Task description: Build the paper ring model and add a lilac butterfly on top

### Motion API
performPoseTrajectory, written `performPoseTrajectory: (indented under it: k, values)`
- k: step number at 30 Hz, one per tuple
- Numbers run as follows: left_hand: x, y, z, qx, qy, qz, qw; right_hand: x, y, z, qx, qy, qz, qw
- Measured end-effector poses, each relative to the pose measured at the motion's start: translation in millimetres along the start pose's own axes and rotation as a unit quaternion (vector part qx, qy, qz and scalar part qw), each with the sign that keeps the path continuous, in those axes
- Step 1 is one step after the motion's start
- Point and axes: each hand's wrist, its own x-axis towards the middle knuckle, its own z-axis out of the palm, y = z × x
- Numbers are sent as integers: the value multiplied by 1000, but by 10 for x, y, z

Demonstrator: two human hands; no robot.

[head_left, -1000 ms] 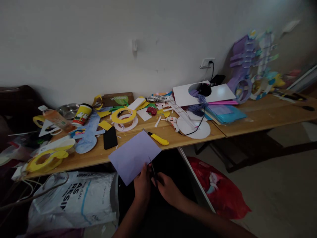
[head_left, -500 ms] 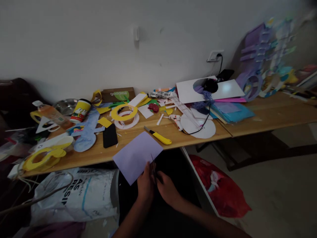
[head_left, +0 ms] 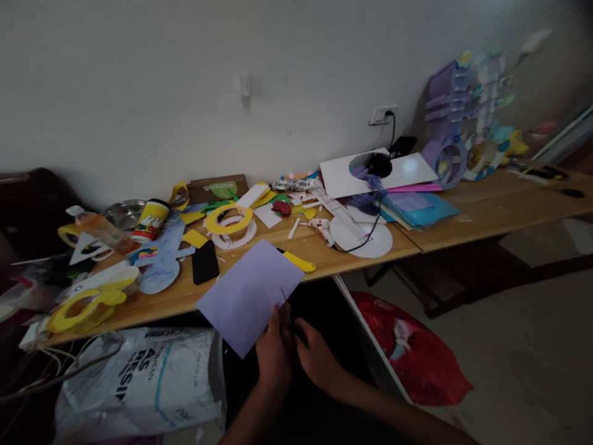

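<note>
My left hand (head_left: pixel 273 352) is closed on the near corner of a lilac sheet of paper (head_left: pixel 248 293), holding it up over the front edge of the wooden table (head_left: pixel 301 244). My right hand (head_left: pixel 317 358) is closed on a pair of scissors (head_left: pixel 287 312); their thin blades stand at the sheet's right edge, between my two hands. A yellow utility knife (head_left: pixel 299 262) lies on the table just beyond the sheet, partly hidden by it. A black phone (head_left: pixel 205 261) lies to the left of the sheet.
Paper cut-outs, yellow rings (head_left: pixel 229 217), a glue gun (head_left: pixel 324 230), a yellow cup (head_left: pixel 151 220), a bottle (head_left: pixel 102 230) and a metal bowl (head_left: pixel 125 212) crowd the table. A white sack (head_left: pixel 148 377) sits below left, a red bag (head_left: pixel 412 358) below right. Paper decorations (head_left: pixel 463 117) lean on the wall.
The lilac sheet has tilted and slid slightly left, now covering more of the yellow knife. Both hands stay together at its near corner. The view shifted a little.
</note>
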Motion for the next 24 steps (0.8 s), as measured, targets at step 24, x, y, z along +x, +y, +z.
performPoseTrajectory:
  k: [24]
  values:
    - [-74,100,145,-14,-47,128,991,7,-85,-53,-27,17,-48,998]
